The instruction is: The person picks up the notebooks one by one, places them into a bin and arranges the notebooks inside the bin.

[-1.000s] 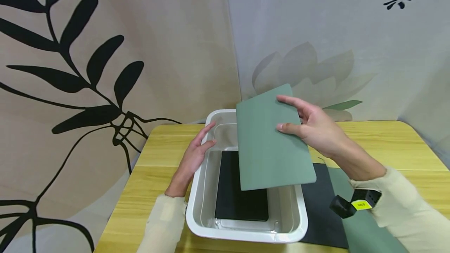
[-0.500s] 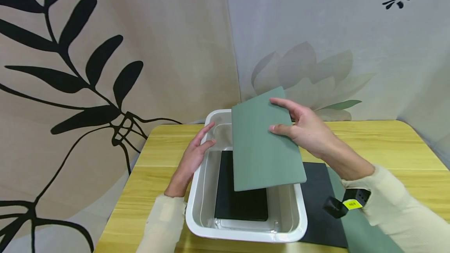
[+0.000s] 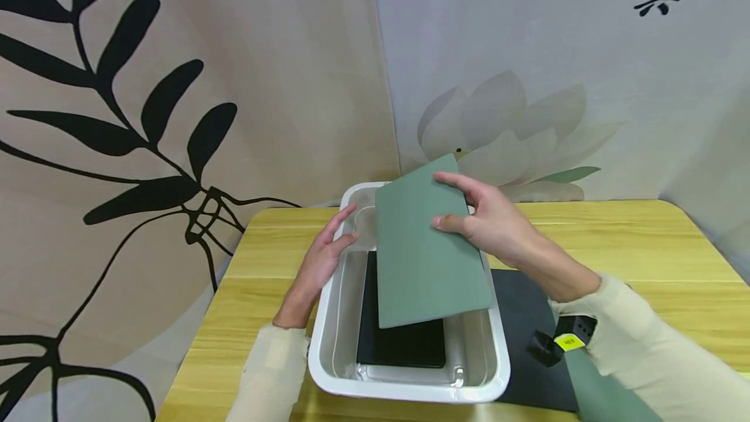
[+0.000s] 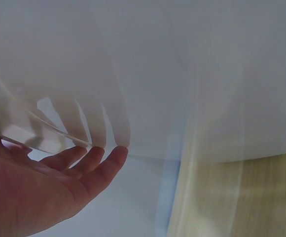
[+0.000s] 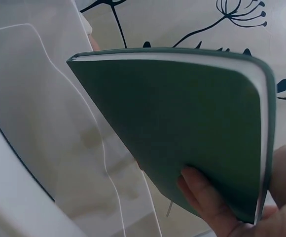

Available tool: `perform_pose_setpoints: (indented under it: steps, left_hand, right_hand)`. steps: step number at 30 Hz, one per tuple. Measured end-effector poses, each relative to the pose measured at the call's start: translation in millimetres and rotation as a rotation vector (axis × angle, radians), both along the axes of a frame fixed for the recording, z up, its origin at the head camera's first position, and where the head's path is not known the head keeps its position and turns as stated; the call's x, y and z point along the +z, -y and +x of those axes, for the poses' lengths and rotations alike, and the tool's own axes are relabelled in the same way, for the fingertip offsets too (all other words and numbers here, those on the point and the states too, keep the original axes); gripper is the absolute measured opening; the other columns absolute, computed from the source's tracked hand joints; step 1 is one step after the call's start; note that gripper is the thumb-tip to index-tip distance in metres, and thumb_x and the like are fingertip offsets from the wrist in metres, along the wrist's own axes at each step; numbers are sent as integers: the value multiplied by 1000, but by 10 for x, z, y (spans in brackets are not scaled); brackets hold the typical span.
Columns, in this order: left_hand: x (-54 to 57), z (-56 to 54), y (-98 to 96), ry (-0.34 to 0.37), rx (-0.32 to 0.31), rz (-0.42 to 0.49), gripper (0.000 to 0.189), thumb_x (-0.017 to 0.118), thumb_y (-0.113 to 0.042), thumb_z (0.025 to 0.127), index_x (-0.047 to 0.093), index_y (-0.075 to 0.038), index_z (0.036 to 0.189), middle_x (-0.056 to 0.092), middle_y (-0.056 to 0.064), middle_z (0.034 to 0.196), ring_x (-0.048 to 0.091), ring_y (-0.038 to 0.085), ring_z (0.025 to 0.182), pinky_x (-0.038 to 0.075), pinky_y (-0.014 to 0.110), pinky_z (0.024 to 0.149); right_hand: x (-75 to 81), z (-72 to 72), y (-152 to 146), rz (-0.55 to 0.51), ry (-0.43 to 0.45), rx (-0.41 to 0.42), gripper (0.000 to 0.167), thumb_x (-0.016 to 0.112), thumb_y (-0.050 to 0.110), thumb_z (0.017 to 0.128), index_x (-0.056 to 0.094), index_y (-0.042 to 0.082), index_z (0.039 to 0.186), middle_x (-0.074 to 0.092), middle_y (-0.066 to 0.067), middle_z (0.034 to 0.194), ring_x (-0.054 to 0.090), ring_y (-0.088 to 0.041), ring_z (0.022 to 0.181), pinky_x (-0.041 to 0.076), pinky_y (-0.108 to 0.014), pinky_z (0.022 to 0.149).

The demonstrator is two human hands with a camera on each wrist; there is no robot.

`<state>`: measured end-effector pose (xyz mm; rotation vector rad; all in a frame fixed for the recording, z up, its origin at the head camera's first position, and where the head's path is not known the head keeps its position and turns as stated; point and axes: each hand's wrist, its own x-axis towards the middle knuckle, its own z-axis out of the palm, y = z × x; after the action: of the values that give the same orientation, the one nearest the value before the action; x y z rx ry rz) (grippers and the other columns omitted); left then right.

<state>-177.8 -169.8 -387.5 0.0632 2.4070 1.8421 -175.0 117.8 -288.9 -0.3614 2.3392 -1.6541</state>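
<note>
A green notebook [image 3: 430, 259] hangs tilted over the white plastic tub [image 3: 410, 391], its page edges showing in the right wrist view. My right hand [image 3: 498, 223] grips its right edge, thumb and index finger on the upper cover and other fingers [image 5: 199, 192] behind. Inside the tub, a flat black rectangular item like a notebook [image 3: 404, 347] lies on the bottom, partly covered by the green one in the head view. My left hand [image 3: 321, 264] holds the tub's left rim, thumb over the inner side and fingertips [image 4: 119, 152] against the outer wall.
To the tub's right, a flat black item [image 3: 530, 344] lies on the wooden table [image 3: 644, 246]. Beside it is a flat green item [image 3: 609, 386], partly under my right sleeve. A printed curtain [image 3: 293, 83] hangs behind the table.
My right hand has carried the green notebook left and slightly down, further over the tub and the black item in it. The left hand stays on the rim.
</note>
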Motion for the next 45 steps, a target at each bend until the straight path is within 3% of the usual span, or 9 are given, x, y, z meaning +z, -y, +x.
perform_pose_setpoints:
  steps: [6,12,23,35,45]
  left_hand:
    - [-10,-1,5,-7,1,-5,50,49,-28,102,39,-39,150,20,-8,163,30,29,142,39,59,102]
    - [-10,2,-1,-1,-3,5,51,49,-26,102,38,-38,150,21,-8,163,33,30,140,41,57,100]
    - [-1,16,7,27,-5,17,50,48,-30,102,38,-42,150,26,-3,160,42,36,132,46,56,93]
    - [7,21,-5,24,-3,20,50,47,-29,102,38,-41,150,28,-2,159,42,34,132,43,59,96]
    - [18,24,-15,35,-2,32,50,46,-27,103,38,-41,150,27,1,159,42,36,132,43,61,98]
  right_hand:
    - [-17,5,76,32,-5,7,73,71,12,89,37,22,153,48,-15,145,58,-32,118,54,-40,87]
    - [-35,11,122,29,-3,18,72,70,11,90,36,19,154,47,-19,146,57,-35,120,52,-44,91]
    - [-55,-11,268,16,21,14,72,69,7,89,36,13,153,49,-18,142,61,-33,113,56,-39,83]
    - [-93,-8,402,46,41,8,71,68,6,89,38,12,152,51,-25,140,62,-33,110,55,-41,86]
    - [-95,4,493,66,38,-26,71,69,5,87,39,13,152,55,-21,135,63,-29,106,55,-40,87]
